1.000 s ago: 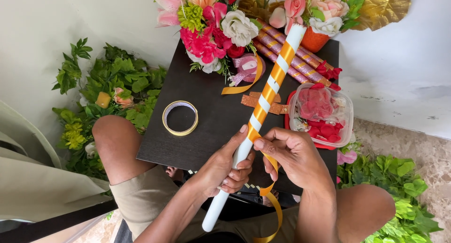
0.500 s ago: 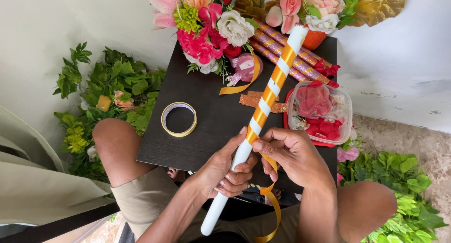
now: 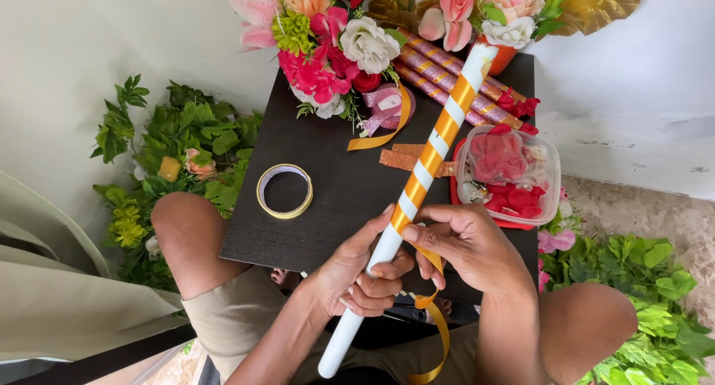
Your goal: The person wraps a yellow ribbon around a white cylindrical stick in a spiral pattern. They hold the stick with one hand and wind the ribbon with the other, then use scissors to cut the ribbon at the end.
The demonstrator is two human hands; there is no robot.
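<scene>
A long white tube [image 3: 436, 143] slants from my lap up to the far side of a small black table [image 3: 335, 184]. An orange ribbon [image 3: 432, 333] spirals round its upper half and hangs loose below my hands. My left hand [image 3: 357, 273] grips the bare white part of the tube from the left. My right hand [image 3: 465, 247] pinches the ribbon against the tube just above it, fingers curled over the strip.
On the table lie a tape roll [image 3: 284, 191], a clear box of red petals [image 3: 510, 173], glitter-wrapped sticks [image 3: 447, 80] and artificial flowers [image 3: 328, 35]. Green foliage [image 3: 179, 147] sits left and right of my knees. A pale wall stands behind.
The tube has tilted slightly and my hands have shifted a little along it; the ribbon wrap reaches my fingers as before.
</scene>
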